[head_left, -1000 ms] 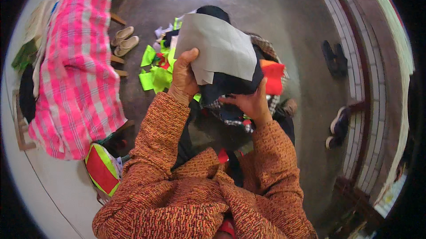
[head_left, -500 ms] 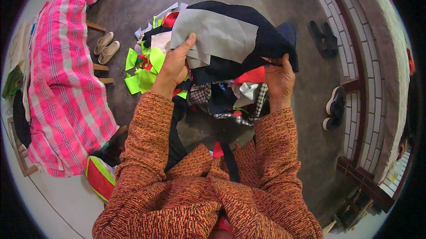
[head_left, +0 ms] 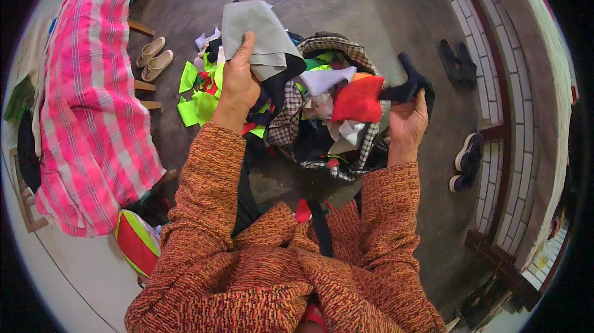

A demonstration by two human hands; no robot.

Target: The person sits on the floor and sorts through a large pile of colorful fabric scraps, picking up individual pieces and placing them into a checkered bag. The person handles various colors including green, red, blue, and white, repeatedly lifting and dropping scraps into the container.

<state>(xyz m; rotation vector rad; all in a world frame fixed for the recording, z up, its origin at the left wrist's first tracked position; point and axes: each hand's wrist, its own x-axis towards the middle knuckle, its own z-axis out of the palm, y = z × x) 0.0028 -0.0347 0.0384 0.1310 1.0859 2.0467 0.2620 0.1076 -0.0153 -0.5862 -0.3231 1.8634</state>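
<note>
The right hand [head_left: 408, 121] pinches dark cloth [head_left: 413, 81] beside checked fabric [head_left: 286, 116] full of coloured scraps [head_left: 359, 100]; the left hand [head_left: 240, 82] grips grey cloth [head_left: 258, 27] above the scraps' left side. Farther off, beige shoes [head_left: 157, 66] sit on the floor [head_left: 411, 21].

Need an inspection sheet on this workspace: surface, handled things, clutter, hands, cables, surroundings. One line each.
Surface: grey floor, smooth-looking.
Handled things: grey cloth at left; dark cloth at right.
Clutter: neon-yellow scraps; red cloth on a mixed heap, checked fabric partly around it.
Hands: left grip closed on grey cloth, thumb on top; right grip closed on dark cloth.
Cables: nothing seen.
Surroundings: pink plaid cover and pale shoes left; dark slippers and dark shoes right.
</note>
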